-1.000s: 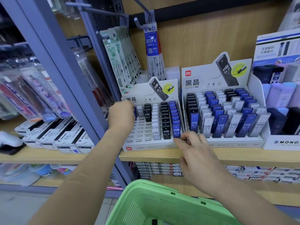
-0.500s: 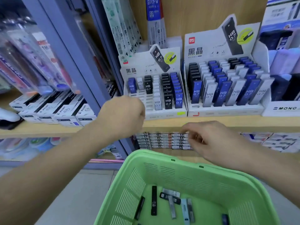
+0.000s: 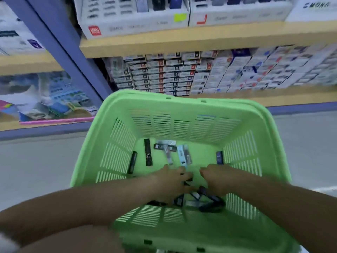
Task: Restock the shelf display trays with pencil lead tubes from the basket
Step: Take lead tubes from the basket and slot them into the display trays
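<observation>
- Both hands, left hand (image 3: 169, 185) and right hand (image 3: 217, 181), reached into the green basket (image 3: 116, 161); grip unclear amid blur.
- Lead tubes (image 3: 148, 152) lay scattered on its floor, near and far.
- They looked light, stiff, slick; best pinched across the long sides.

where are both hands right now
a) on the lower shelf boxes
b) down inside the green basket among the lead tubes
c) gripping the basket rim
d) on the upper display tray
b: the left hand and right hand both reach down to the floor of the green basket, right among the loose lead tubes, well below the display tray on the shelf above.
</observation>
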The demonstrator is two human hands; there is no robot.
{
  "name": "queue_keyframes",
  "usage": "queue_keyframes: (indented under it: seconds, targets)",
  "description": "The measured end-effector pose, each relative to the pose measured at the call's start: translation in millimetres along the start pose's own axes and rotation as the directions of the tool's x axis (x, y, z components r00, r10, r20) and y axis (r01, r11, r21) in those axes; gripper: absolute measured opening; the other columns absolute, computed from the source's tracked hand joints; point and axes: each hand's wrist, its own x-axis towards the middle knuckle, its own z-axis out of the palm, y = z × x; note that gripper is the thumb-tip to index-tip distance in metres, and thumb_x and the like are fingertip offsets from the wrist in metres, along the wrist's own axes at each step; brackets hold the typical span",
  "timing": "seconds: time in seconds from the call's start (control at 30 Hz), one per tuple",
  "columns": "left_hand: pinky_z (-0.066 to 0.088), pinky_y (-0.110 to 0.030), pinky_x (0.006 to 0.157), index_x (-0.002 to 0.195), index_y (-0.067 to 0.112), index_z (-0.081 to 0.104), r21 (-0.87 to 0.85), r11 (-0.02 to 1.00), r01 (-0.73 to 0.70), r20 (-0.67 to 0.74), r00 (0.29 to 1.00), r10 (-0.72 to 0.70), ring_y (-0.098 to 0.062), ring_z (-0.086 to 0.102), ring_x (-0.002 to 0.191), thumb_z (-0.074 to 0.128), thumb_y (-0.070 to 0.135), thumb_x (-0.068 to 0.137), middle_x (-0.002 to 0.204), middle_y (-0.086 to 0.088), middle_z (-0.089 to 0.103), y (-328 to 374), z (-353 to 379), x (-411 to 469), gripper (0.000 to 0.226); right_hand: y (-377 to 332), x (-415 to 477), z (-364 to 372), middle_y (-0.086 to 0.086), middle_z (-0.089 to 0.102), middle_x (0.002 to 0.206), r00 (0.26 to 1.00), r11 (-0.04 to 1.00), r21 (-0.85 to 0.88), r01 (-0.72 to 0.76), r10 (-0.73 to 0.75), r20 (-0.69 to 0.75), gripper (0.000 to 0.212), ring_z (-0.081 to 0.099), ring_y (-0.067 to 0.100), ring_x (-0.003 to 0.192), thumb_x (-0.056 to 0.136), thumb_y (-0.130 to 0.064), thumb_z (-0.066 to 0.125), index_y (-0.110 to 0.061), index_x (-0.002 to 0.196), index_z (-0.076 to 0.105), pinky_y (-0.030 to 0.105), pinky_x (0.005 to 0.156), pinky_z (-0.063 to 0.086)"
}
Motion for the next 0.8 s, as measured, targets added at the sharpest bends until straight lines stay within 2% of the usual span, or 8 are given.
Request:
queue_keyframes:
  seconds: [0.1, 0.2, 0.33, 0.47, 0.53, 0.6, 0.7, 0.8]
  targets:
    - [0.037, -0.066, 0.094, 0.150, 0.041, 0.013, 0.054, 0.997, -0.047, 0.079, 0.996, 0.043, -0.037, 0.003, 0.143, 0.057, 0.023, 0.094, 0.159, -0.008, -0.008, 1.4, 19.3, 10.3, 0.074, -8.8, 6.5, 36.8, 0.013, 0.051, 0.130, 0.999, 0.999, -0.037, -0.021, 0.022, 0.025, 0.048, 0.057, 0.030, 0.116, 0.095, -0.036, 0.059, -0.013, 0.134, 0.045, 0.038, 0.092, 0.048]
    - [0.044, -0.058, 0.093, 0.147, 0.047, 0.013, 0.090, 0.991, -0.099, 0.074, 0.993, 0.092, -0.038, 0.005, 0.142, 0.068, 0.031, 0.086, 0.159, -0.004, -0.011, -7.2, 22.7, 12.4, 0.083, -13.7, 9.9, 50.3, 0.014, 0.045, 0.133, 0.999, 0.998, -0.045, -0.035, 0.034, -0.031, 0.056, 0.056, 0.031, 0.117, 0.093, -0.021, 0.062, -0.012, 0.142, 0.035, 0.040, 0.089, 0.048]
    - [0.053, -0.046, 0.081, 0.145, 0.045, 0.017, 0.090, 0.994, -0.060, 0.016, 0.998, 0.059, -0.037, 0.017, 0.138, 0.057, 0.023, 0.092, 0.158, -0.006, -0.002, -20.7, 26.6, 13.7, 0.070, -10.6, 11.7, 51.7, 0.015, 0.042, 0.131, 0.995, 0.999, 0.010, 0.039, -0.038, -0.096, 0.064, 0.058, 0.034, 0.111, 0.089, -0.017, 0.065, -0.012, 0.143, 0.031, 0.041, 0.085, 0.049]
    - [0.054, -0.041, 0.070, 0.139, 0.031, 0.030, 0.005, 0.994, 0.109, -0.007, 0.994, -0.109, -0.035, 0.034, 0.125, 0.050, 0.014, 0.093, 0.150, -0.012, 0.016, -30.7, 21.0, 13.1, 0.053, -5.5, 12.4, 54.0, 0.015, 0.044, 0.125, 0.996, 0.982, 0.185, 0.036, -0.020, -0.085, 0.064, 0.059, 0.033, 0.107, 0.089, -0.033, 0.067, -0.015, 0.140, 0.033, 0.039, 0.088, 0.049]
    - [0.053, -0.040, 0.067, 0.135, 0.024, 0.035, -0.035, 0.982, 0.188, -0.001, 0.982, -0.188, -0.035, 0.040, 0.117, 0.050, 0.011, 0.091, 0.141, -0.014, 0.026, -30.7, 15.5, 13.0, 0.048, -11.0, 14.6, 56.3, 0.015, 0.046, 0.124, 0.996, 0.985, 0.166, 0.054, -0.041, -0.080, 0.061, 0.059, 0.032, 0.106, 0.091, -0.036, 0.065, -0.014, 0.139, 0.035, 0.038, 0.088, 0.049]
    - [0.048, -0.038, 0.060, 0.136, 0.018, 0.029, -0.024, 0.975, 0.220, -0.014, 0.975, -0.220, -0.037, 0.043, 0.111, 0.048, 0.010, 0.092, 0.136, -0.018, 0.029, -25.5, 15.2, 13.4, 0.049, -17.7, 17.8, 58.2, 0.016, 0.050, 0.124, 0.995, 0.994, 0.090, 0.060, -0.052, -0.088, 0.056, 0.059, 0.033, 0.107, 0.092, -0.028, 0.064, -0.009, 0.137, 0.036, 0.038, 0.086, 0.048]
    - [0.044, -0.038, 0.056, 0.149, 0.013, 0.006, 0.024, 0.976, 0.214, -0.079, 0.974, -0.212, -0.039, 0.048, 0.106, 0.039, 0.012, 0.096, 0.135, -0.024, 0.028, -19.3, 24.1, 13.9, 0.063, -22.1, 23.2, 57.5, 0.018, 0.056, 0.121, 0.993, 0.998, 0.003, 0.060, -0.059, -0.103, 0.055, 0.061, 0.035, 0.104, 0.093, -0.020, 0.062, -0.003, 0.138, 0.035, 0.040, 0.083, 0.049]
    - [0.044, -0.036, 0.054, 0.151, 0.011, -0.005, 0.031, 0.969, 0.246, -0.127, 0.962, -0.240, -0.037, 0.051, 0.101, 0.041, 0.011, 0.094, 0.134, -0.023, 0.027, -22.9, 30.5, 15.7, 0.073, -22.9, 30.5, 55.4, 0.017, 0.062, 0.115, 0.994, 0.999, -0.011, 0.050, -0.051, -0.093, 0.036, 0.062, 0.034, 0.100, 0.097, -0.010, 0.052, -0.001, 0.131, 0.042, 0.038, 0.077, 0.046]
